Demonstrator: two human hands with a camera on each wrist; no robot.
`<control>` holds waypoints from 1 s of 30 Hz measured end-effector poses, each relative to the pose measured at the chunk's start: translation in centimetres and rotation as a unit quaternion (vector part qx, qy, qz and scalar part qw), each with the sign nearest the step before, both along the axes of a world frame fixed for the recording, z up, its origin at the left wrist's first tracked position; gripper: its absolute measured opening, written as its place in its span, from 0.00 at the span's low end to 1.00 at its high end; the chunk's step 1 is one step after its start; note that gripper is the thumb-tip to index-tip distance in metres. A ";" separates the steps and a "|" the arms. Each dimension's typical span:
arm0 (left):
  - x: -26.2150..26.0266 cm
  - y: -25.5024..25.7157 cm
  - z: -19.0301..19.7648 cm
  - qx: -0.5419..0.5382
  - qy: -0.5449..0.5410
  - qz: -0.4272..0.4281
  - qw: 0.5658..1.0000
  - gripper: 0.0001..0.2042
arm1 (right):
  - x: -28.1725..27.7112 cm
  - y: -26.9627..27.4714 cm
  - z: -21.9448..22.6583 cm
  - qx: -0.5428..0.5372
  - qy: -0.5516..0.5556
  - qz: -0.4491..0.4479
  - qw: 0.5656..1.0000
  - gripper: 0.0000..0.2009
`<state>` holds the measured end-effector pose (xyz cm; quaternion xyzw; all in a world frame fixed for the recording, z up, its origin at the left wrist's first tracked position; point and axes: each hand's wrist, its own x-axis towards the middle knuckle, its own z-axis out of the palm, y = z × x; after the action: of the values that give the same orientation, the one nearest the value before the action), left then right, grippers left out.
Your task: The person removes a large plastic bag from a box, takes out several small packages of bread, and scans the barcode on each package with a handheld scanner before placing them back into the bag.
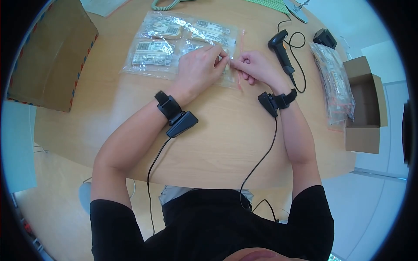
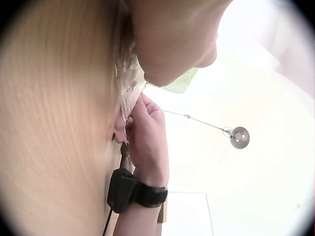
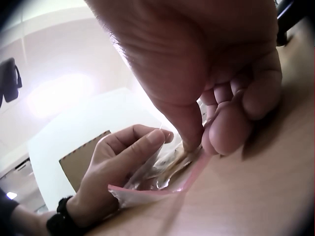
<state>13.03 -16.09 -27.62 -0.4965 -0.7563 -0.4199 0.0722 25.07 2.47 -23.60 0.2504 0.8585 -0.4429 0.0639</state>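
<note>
A clear zip bag [image 1: 130, 66] lies flat on the desk, with several flat packages [image 1: 153, 53] inside that carry white barcode labels. Along its right edge runs a pink seal strip [image 3: 193, 176]. My left hand [image 1: 198, 68] rests over the bag's right part and pinches the film near the opening between thumb and forefinger. Close beside it, my right hand [image 1: 257, 67] pinches the bag's edge, its other fingers curled under. In the right wrist view the mouth of the bag stands parted between my left hand [image 3: 120, 156] and my right hand [image 3: 221, 83].
At the left stands a cardboard box [image 1: 54, 52] with a striped edge. Right of my hands lie a corded barcode scanner [image 1: 283, 52], a small black device [image 1: 325, 39] and stacked filled plastic bags [image 1: 335, 82], beside an open carton [image 1: 365, 102]. A green checked cloth [image 1: 267, 6] lies at the back.
</note>
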 end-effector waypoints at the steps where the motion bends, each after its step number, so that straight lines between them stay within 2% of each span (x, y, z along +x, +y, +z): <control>1: 0.0 0.0 0.0 0.002 0.004 0.000 1.000 0.09 | -0.3 -0.3 0.4 0.033 -0.010 0.011 0.999 0.20; 4: 0.1 -0.1 0.1 0.012 0.011 -0.001 1.000 0.08 | -1.5 -0.9 0.9 0.095 -0.032 0.020 0.995 0.19; 7: 0.1 0.0 0.0 0.008 0.011 -0.003 1.000 0.09 | -2.5 -1.3 0.0 0.224 -0.036 0.046 0.973 0.16; 10: -0.1 -0.1 -0.2 0.011 0.011 -0.012 1.000 0.09 | -2.2 -1.5 -1.7 0.294 0.098 0.065 0.949 0.16; 11: 0.0 -0.2 0.4 0.009 -0.001 -0.009 1.000 0.09 | -2.1 -1.3 -1.0 0.218 0.071 0.054 0.972 0.15; 12: 0.2 -0.4 0.9 0.011 -0.014 -0.011 1.000 0.09 | -1.8 -0.1 -2.2 0.073 0.106 0.006 0.992 0.15; 13: 0.4 -0.5 1.1 0.013 -0.029 -0.016 0.999 0.09 | -1.5 1.1 -3.4 -0.070 0.144 -0.042 0.986 0.16; 15: 0.3 0.0 0.4 0.029 -0.025 -0.018 0.999 0.09 | -0.7 0.5 -2.5 -0.100 0.213 -0.121 0.964 0.21; 17: 0.3 0.1 0.5 0.019 -0.029 -0.017 0.999 0.08 | -0.2 0.5 -2.4 -0.226 0.200 -0.113 0.947 0.24; 20: 0.6 -0.3 1.4 0.012 -0.044 -0.018 0.999 0.08 | -0.1 -1.8 -2.2 -0.372 0.236 -0.149 0.885 0.24; 23: 0.9 -0.3 1.9 0.020 -0.062 -0.025 0.998 0.07 | -1.0 -2.8 -1.7 -0.452 0.243 -0.180 0.839 0.22; 26: 1.0 -0.3 2.0 0.033 -0.072 -0.036 0.996 0.07 | -2.8 -1.5 -1.5 -0.453 0.218 -0.143 0.852 0.21; 27: 1.0 -0.3 2.0 0.037 -0.073 -0.040 0.996 0.07 | -3.9 -0.9 -2.4 -0.428 0.190 -0.157 0.870 0.20; 30: 0.7 -0.3 1.5 0.031 -0.064 -0.046 0.996 0.08 | -4.3 -2.6 -1.3 -0.274 0.219 -0.100 0.931 0.19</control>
<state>13.75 -16.39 -26.13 -0.5005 -0.7222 -0.4770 0.0195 20.73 -0.13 -24.87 0.2047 0.6670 -0.7087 -0.1048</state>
